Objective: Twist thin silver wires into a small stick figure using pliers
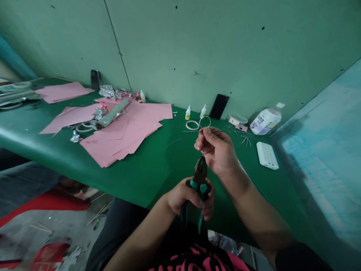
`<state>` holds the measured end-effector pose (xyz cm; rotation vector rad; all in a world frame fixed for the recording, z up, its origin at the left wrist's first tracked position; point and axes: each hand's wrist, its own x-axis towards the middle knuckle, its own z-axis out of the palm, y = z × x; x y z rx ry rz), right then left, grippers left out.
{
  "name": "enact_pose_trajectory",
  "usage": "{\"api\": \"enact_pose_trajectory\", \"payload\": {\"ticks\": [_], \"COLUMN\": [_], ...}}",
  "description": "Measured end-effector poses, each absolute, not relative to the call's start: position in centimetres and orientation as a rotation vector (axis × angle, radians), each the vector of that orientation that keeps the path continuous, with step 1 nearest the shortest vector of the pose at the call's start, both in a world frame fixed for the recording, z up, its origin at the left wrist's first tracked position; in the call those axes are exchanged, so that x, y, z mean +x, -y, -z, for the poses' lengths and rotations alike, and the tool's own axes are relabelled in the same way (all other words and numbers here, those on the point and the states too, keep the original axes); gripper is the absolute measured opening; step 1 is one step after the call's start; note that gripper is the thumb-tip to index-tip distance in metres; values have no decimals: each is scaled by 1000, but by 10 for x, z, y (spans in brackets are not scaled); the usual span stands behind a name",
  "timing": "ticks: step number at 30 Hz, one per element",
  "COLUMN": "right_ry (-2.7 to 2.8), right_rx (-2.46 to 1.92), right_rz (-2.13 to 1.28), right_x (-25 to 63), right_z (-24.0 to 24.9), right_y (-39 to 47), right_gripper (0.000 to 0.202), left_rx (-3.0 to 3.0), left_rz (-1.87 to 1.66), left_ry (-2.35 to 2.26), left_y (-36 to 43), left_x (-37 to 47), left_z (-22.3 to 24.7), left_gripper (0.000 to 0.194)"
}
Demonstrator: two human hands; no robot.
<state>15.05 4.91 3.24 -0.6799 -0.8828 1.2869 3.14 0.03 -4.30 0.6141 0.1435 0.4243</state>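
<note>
My left hand (194, 196) is closed around the handles of a pair of pliers (200, 172) with black and green grips, jaws pointing away from me. At the jaw tips is the lower end of a thin twisted wire (203, 149). The fingers of my right hand (221, 152) pinch this wire just above the pliers. A thin pale ring (210, 121) shows right behind my right fingertips; whether it is joined to the wire I cannot tell. A white ring (192, 125) lies on the table beside it. Loose wire pieces (244, 140) lie right of my right hand.
Pink paper sheets (124, 139) and crumpled foil (107, 91) cover the left of the green table (146, 177). Along the wall stand small glue bottles (188, 113), a black phone (219, 106), a clear container (237, 120) and a drink bottle (265, 121). A white power bank (267, 155) lies at right.
</note>
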Motion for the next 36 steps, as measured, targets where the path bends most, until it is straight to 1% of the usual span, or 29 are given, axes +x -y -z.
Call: {"api": "enact_pose_trajectory", "payload": {"ticks": [4,8,13,22,29,32,36], "right_ry": [931,865,788,724,742,752,785], "right_rx": [-787,-790,-760,-737,-740,-761,-802], "right_rz": [-1182,-1205,-1319,-1456,-1517,-1441,-1235], "right_x": [148,148,152,151,149,148,150], "right_z": [-32,-31,-31,-38,-34,-33,-34], "right_y": [-48,-51,-53,-47,-47,-46,-46], "right_gripper": [17,18,19,23,20,18,15], "left_rx": [749,804,753,603,512,607,798], "left_rz": [-655,-718,-668,-356,-258,-374,-574], "left_ry": [-453,-560,-398,-20,128,20,-312], "left_y": [-3,-2,-3,-3,1,-2,-4], "left_x": [32,34,35,33,41,42,31], "left_z": [41,42,49,58,65,60,45], "left_gripper": [30,28,29,33,29,32,33]}}
